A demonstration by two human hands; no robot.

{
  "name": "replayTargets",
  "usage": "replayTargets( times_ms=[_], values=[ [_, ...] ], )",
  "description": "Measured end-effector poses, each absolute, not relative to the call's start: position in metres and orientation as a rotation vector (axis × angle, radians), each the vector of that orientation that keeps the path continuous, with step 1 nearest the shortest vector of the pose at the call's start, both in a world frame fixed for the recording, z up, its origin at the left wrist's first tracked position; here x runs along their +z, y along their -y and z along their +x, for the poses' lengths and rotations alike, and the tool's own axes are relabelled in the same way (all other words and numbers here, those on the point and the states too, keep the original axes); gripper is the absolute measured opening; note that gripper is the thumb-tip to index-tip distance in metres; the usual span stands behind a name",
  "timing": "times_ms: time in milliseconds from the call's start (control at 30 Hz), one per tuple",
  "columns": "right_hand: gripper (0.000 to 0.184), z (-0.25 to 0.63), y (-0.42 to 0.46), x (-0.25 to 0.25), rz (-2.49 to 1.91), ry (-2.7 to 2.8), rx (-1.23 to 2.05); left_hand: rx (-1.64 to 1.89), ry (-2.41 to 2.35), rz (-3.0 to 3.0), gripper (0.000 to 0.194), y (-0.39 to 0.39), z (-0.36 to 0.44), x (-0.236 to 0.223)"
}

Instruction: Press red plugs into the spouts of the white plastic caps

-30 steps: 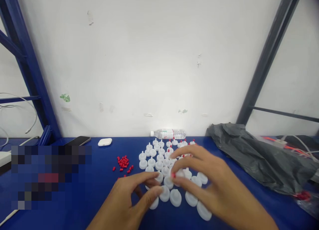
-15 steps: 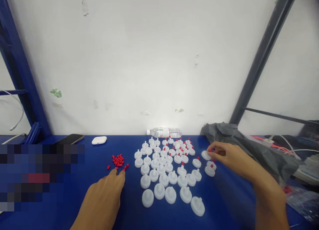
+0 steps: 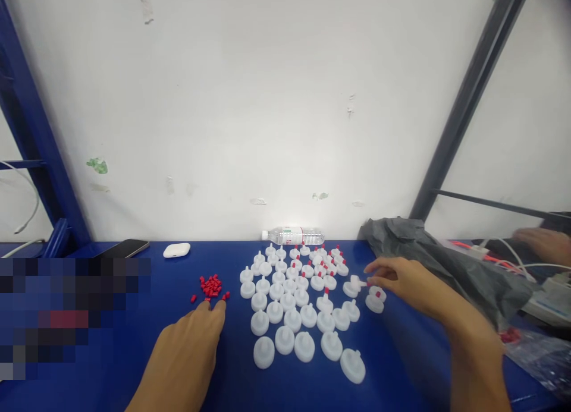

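In the head view, with 12 o'clock toward the wall, the left hand [image 3: 185, 346] rests palm down on the blue bench [image 3: 236, 376], its fingertips at the near edge of a pile of red bits [image 3: 211, 285] that lies at 12 o'clock from them; the thumb is hidden, so I cannot tell whether these fingers pinch anything; the right hand [image 3: 404, 281] reaches toward 9 o'clock, thumb and forefinger slightly parted, with a narrow gap and nothing seen clasped in it; a tilted white piece [image 3: 355, 284] lies at about 8 to 9 o'clock from those fingers, its long axis running roughly from 9 to 3 and its red tip turned to 3, right by the thumb; whether they touch is too blurred to tell; this hand is much the nearer to it, while the left is the nearer to the red pile; at about 6 o'clock from the right fingers sit two more white pieces [image 3: 375, 304], just beside one another; the large group of white spouted discs [image 3: 276, 291] spreads between the hands, its red-tipped ones [image 3: 329, 281] mostly toward 1 o'clock.
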State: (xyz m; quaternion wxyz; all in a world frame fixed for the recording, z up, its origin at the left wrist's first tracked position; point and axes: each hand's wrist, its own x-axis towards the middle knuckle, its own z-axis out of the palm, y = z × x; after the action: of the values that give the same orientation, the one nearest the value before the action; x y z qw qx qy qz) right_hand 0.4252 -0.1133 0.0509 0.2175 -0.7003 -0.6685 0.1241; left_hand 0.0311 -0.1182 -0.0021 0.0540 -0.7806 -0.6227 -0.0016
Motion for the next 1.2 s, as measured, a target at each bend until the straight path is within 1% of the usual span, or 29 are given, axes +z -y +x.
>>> replayTargets(
  times_ms=[200,367,467,567,667,800,900,1033,1100,1200],
  values=[
    [0.024,0.418,0.117,0.056,-1.923,1.869,0.296,0.061,1.935,-2.368,0.039,0.118,0.037,0.007],
    [0.022,0.396,0.124,0.058,-1.8,2.009,0.502,0.106,1.968,-2.347,0.039,0.12,0.043,0.015],
    [0.023,0.385,0.124,0.052,-1.871,2.061,0.573,0.095,1.974,-2.348,0.04,0.121,0.044,0.017],
    [0.014,0.384,0.123,0.048,-1.941,2.092,0.552,0.068,1.964,-2.359,0.04,0.122,0.044,0.017],
    [0.012,0.391,0.123,0.048,-1.89,2.084,0.471,0.014,1.927,-2.416,0.041,0.121,0.043,0.016],
    [0.023,0.395,0.124,0.055,-1.762,2.006,0.305,-0.086,1.915,-2.465,0.043,0.117,0.045,0.014],
    [0.028,0.377,0.131,0.066,-1.65,2.055,0.306,-0.34,1.865,-2.534,0.038,0.117,0.048,0.012],
    [0.026,0.337,0.146,0.077,-1.514,2.118,0.379,-0.949,1.572,-2.706,0.028,0.123,0.053,0.008],
    [0.024,0.321,0.153,0.078,-1.45,2.162,0.453,-1.187,1.407,-2.748,0.026,0.127,0.056,0.008],
    [0.032,0.304,0.159,0.074,-1.401,2.219,0.536,-1.342,1.208,-2.81,0.024,0.132,0.061,0.013]
  ],
)
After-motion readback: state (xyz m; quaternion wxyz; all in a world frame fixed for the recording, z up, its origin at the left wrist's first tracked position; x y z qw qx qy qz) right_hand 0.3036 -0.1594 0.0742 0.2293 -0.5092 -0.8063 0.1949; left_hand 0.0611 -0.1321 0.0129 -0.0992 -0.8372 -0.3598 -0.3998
